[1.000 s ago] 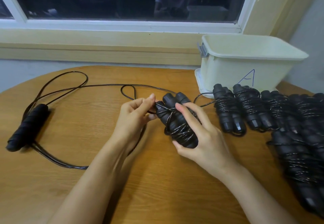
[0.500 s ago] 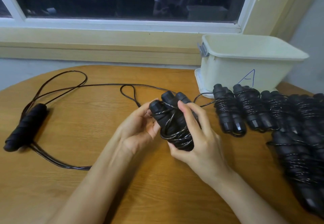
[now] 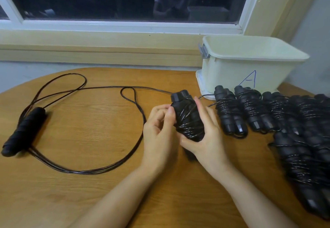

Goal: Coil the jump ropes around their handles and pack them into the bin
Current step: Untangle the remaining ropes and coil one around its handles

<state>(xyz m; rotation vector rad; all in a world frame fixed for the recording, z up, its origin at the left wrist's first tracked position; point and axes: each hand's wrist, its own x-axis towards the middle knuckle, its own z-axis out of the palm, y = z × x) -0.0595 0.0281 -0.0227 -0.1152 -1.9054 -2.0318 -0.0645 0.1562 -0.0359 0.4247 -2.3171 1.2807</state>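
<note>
While one handle (image 3: 23, 131) lies untouched at the left of the table (image 3: 89, 201) with slack cord (image 3: 107, 169) looping wide across the wood, the left hand (image 3: 159, 131) pinches the left flank of the half-wound bundle (image 3: 189, 118), thumb flat against it and fingers curled in. The right hand (image 3: 209, 138) cups the bundle from below and behind, fingers wrapped round it, holding it just above mid-table. It looks light to me, the thick grips giving a sure hold, but the thin glossy cord seems springy and slick, so the turns want pinning at the waist. Against half a second ago, the bundle stands more upright and the slack has swung into a wider arc. Finished coils (image 3: 232, 113) lie further right, before the bin (image 3: 250, 63).
</note>
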